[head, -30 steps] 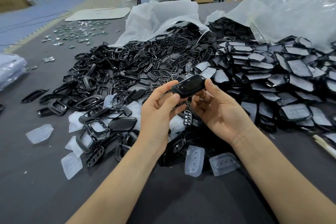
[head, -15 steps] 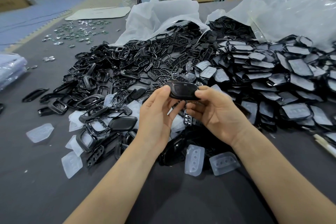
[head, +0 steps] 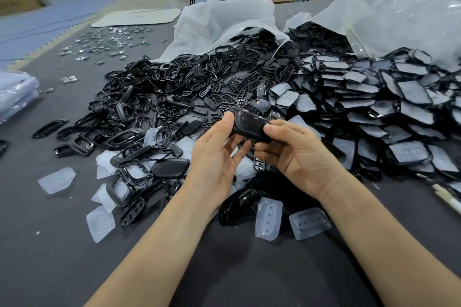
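Hands meet mid-frame over the grey table cover (head: 237,271), and a black key fob shell (head: 250,124) is held between them, lifted clear of the parts below.

- Left hand (head: 218,157): palm turned up, thumb pressed on the shell's left end, fingers curled beneath it. Grip is narrow, pinching the shell.
- Right hand (head: 295,154): thumb on top of the shell's right end, fingers folded under. Also a narrow pinch on the shell.
- The shell lies roughly level, long axis running from one thumb to the other, glossy face up.

Surroundings, taken from the grip:
- Just below it, toward the wrists: two clear silicone button pads (head: 269,219), side by side, near a glossy black housing (head: 237,207).
- Left of and below it: a smooth black back cover (head: 171,168) among open black frames (head: 129,137).
- Beyond it and to its right: a heap of film-covered black covers (head: 389,107), spilling from a white plastic bag (head: 399,15).
- Far beyond, to the left: small circuit boards (head: 107,45) scattered about, too small to make out in detail.
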Demonstrator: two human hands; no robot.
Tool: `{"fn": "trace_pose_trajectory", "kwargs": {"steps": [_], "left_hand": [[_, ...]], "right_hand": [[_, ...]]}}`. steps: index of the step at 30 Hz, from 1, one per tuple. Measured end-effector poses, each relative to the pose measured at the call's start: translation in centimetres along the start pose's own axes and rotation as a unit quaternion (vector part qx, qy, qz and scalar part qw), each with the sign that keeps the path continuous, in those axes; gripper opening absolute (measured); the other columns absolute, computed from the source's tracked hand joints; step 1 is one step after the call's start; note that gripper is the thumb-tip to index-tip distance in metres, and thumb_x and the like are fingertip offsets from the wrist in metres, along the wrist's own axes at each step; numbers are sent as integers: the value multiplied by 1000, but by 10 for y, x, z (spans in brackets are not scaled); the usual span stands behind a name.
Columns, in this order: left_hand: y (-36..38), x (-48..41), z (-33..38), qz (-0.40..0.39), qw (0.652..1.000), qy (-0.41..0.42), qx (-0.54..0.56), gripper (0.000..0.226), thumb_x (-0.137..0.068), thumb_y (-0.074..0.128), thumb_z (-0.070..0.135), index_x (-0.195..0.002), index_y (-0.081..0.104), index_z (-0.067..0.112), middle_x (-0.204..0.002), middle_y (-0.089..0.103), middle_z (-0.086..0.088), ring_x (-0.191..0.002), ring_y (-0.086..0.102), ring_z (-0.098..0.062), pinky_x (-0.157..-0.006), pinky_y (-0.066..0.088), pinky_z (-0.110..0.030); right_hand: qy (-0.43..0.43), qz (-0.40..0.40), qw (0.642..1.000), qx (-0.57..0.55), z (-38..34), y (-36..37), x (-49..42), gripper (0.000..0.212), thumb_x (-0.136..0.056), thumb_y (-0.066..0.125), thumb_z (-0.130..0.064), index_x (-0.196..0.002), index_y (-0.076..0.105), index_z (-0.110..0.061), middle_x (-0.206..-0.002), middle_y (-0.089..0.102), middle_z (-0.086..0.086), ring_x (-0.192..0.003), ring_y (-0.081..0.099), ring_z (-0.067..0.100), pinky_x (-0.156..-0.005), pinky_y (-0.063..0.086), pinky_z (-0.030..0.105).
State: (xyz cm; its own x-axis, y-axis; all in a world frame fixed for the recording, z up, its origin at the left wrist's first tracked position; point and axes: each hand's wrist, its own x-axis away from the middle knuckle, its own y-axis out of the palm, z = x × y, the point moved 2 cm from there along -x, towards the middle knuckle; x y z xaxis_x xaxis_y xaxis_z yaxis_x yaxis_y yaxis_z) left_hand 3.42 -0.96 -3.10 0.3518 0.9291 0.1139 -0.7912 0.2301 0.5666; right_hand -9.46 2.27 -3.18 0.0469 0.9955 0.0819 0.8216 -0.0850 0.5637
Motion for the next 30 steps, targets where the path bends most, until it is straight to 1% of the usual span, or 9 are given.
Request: {"fn": "trace_pose_trajectory", "kwargs": {"steps": [4,8,10,12,14,16,18,22,30], "left_hand": [[-1,-1,1,10,1000,-3,-2,23,-73,65,35,-84,74,17,-85,71,6,-73,63,-4,-67,54,-19],[-1,-1,1,8,1000,-3,-16,21,-73,64,36,-78,76,18,-82,70,7,-69,61,-3,-65,54,-18],[-1,-1,1,9,1000,-2,-29,21,-74,64,36,-72,77,20,-76,67,10,-62,56,-1,-57,50,-15],[-2,-1,1,10,1000,2,-28,20,-76,64,34,-68,77,21,-70,63,10,-52,47,-1,-45,41,-12],[-2,-2,2,7,1000,8,-20,19,-76,65,32,-66,76,20,-67,62,11,-48,43,-2,-40,34,-11],[-3,-3,2,16,1000,9,-22,17,-72,67,34,-65,75,20,-66,61,11,-49,45,-2,-42,37,-11],[-3,-4,2,30,999,9,-26,17,-69,69,35,-66,76,20,-69,64,10,-55,52,-1,-47,43,-12],[-2,-4,2,33,999,13,-14,18,-70,66,32,-66,77,19,-73,71,8,-63,62,-2,-57,51,-14],[-3,-5,2,47,999,12,16,15,-69,68,27,-64,77,16,-74,71,5,-65,62,-5,-59,53,-15]], "right_hand": [[1,2,1000,-2,-1,1,1,10,-68,65,-10,-61,69,-16,-68,68,8,-54,65,16,-54,56,25],[2,5,1000,2,-1,0,1,12,-67,66,-10,-59,70,-17,-67,68,8,-54,65,16,-54,56,25],[1,5,1000,10,-1,0,1,14,-67,65,-11,-57,71,-18,-66,68,7,-54,65,15,-54,56,24],[-1,6,1000,12,-1,0,1,14,-67,66,-11,-56,71,-19,-66,69,6,-54,66,15,-55,55,24],[-5,6,1000,15,-1,1,1,13,-67,66,-12,-57,72,-18,-66,69,6,-55,66,16,-55,55,24],[-6,10,1000,11,-1,0,1,12,-67,66,-13,-58,73,-17,-66,69,6,-56,67,16,-55,55,24],[-2,12,1000,4,-1,-2,1,12,-70,66,-15,-63,75,-13,-68,70,7,-58,67,17,-56,55,25],[30,3,999,-19,-1,-2,1,23,-77,61,-21,-73,78,-6,-77,72,12,-63,69,17,-59,57,25],[36,-12,998,-41,-2,0,2,24,-75,60,-24,-74,78,-8,-78,72,11,-65,69,17,-61,57,25]]}}
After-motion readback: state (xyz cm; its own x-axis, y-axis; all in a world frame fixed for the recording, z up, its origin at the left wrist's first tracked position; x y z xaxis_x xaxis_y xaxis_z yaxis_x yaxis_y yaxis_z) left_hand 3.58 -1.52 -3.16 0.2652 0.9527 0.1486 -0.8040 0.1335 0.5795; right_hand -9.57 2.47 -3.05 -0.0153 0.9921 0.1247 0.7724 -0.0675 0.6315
